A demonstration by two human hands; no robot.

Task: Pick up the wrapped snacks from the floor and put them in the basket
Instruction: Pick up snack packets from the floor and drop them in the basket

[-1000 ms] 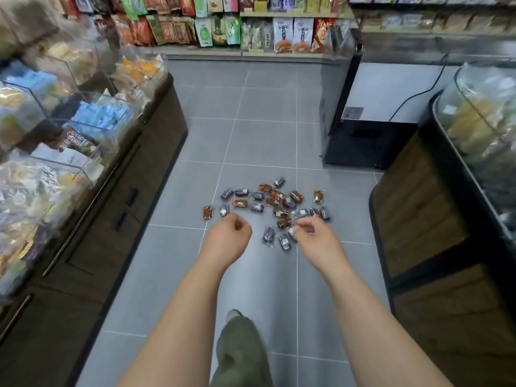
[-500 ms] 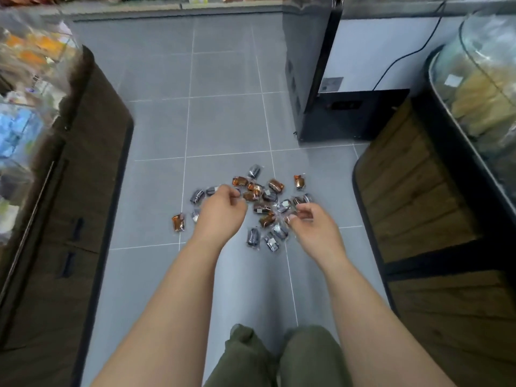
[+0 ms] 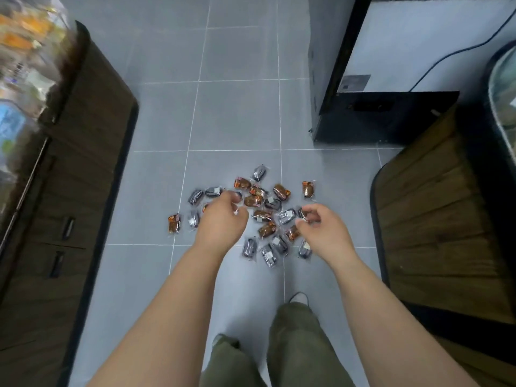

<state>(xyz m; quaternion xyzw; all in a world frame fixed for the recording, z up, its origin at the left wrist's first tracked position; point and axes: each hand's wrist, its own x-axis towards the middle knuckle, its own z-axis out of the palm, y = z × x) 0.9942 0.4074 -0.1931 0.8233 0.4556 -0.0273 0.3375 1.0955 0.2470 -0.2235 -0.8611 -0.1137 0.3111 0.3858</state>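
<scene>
Many wrapped snacks (image 3: 262, 215) lie clustered on the grey tiled floor (image 3: 237, 115), with the left hand (image 3: 222, 222) and the right hand (image 3: 325, 233) low over the pile, fingers curled inward, though whether either grips a wrapper cannot be told.

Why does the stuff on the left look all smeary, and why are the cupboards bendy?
Head view: the display bins at top left are blurred, probably by head movement; the wide-angle lens bows the edge of the left cabinet; the wrapped snacks, left hand and right hand look fairly sharp.
</scene>
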